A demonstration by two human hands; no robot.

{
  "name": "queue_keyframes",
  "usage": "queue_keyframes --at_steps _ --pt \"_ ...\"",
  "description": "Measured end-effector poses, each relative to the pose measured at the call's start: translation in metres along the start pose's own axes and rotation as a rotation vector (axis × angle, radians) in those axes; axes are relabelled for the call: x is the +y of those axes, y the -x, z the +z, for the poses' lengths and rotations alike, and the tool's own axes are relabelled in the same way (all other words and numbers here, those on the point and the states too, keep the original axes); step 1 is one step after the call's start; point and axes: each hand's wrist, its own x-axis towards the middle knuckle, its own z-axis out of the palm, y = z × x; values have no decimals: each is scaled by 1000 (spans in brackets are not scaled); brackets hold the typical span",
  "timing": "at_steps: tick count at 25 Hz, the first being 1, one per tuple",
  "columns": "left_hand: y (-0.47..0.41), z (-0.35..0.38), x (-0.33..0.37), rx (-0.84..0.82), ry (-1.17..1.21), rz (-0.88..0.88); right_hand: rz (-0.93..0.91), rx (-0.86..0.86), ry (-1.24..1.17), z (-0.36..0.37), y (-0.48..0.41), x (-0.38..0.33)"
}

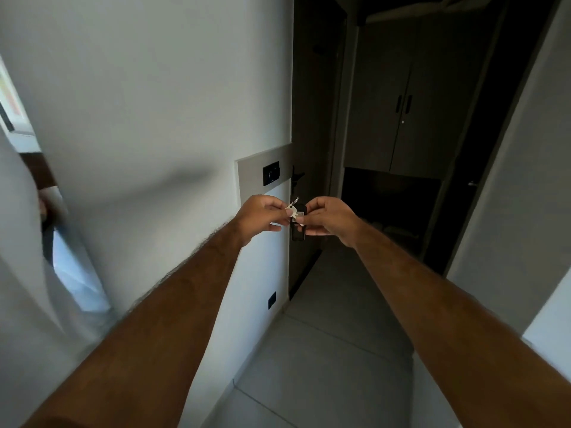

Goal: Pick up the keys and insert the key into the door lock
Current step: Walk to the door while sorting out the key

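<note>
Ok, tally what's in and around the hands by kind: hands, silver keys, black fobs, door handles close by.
Hands: 2, left hand and right hand
Silver keys: 1, silver key, pinched by the left hand
Black fobs: 1, black fob, at the right hand's fingers
Door handles: 1, door handle just beyond
Total: 5

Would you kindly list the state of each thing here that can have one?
keys: off any surface, held between both hands, not in a lock
left hand: pinching a silver key
right hand: gripping the dark fob
door: swung open
cabinet doors: closed
</note>
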Motion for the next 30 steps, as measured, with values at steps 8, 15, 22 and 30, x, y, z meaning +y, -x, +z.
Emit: queue_keyframes --at_steps 8,15,22,30 --pt "-78 56 2 53 -17 17 -8 -12 -69 -72 -53 27" --pt "-165 60 -19 18 71 13 -10 -39 -41 -104 -127 36" --pt "-289 42 -40 -60 110 50 26 8 2 -124 -238 33" --pt "-396 7 -45 -92 139 89 -41 76 -31 -123 -343 23"
